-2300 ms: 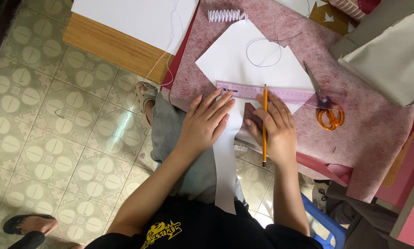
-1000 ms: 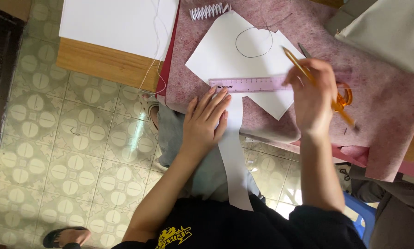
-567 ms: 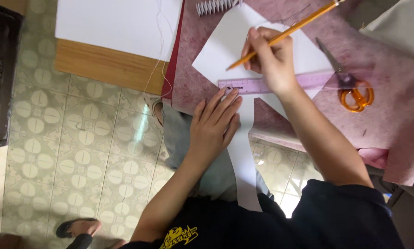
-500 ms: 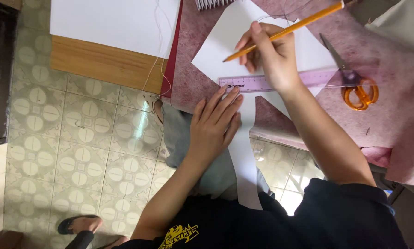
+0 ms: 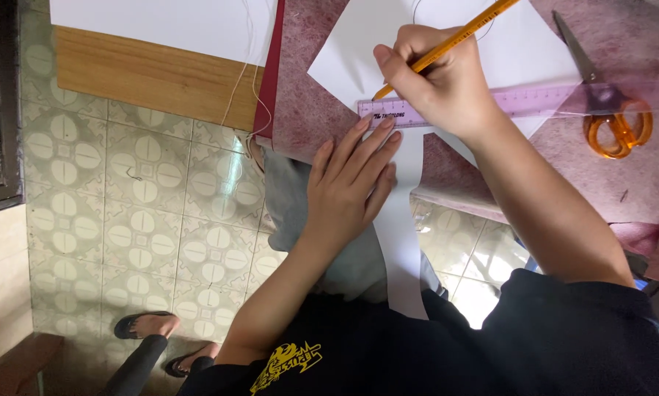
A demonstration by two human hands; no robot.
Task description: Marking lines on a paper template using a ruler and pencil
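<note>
While the ruler [image 5: 491,105] lies crosswise on the white paper [image 5: 520,51], the left hand [image 5: 351,183] presses flat, fingers spread, at its near end; the right hand [image 5: 439,81] grips a pencil [image 5: 454,44], tip touching the ruler's far edge.

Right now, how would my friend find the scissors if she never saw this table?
Start at the maroon felt cloth covering the table, then follow the long pink ruler away from the right hand. The scissors lie at its far end, partly under the ruler. Only they have round orange handles and grey blades.
</note>
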